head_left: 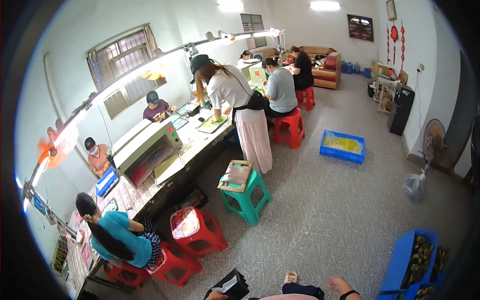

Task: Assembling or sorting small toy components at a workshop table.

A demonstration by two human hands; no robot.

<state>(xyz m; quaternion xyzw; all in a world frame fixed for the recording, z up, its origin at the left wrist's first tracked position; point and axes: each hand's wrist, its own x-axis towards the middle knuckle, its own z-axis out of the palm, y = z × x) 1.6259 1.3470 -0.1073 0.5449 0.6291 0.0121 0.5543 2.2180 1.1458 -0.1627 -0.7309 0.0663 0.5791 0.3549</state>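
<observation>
At the lower edge, my left hand (217, 296) is closed on a black case (239, 288) that stands partly open, with a pale, flat inside showing. Whether it is a wallet or a small box, I cannot tell. My right hand (340, 285) hangs at the lower right of my body, holding nothing, its fingers apart and a dark band on the wrist. Below me one sandalled foot (291, 277) shows on the floor.
A long workbench (190, 145) with seated and standing co-workers runs along the left. Red stools (199, 232) and a green stool (247, 197) stand beside it. A blue tray (343, 156) lies on the floor; blue crates (400, 265) sit at the lower right. A fan (434, 137) stands by the right wall.
</observation>
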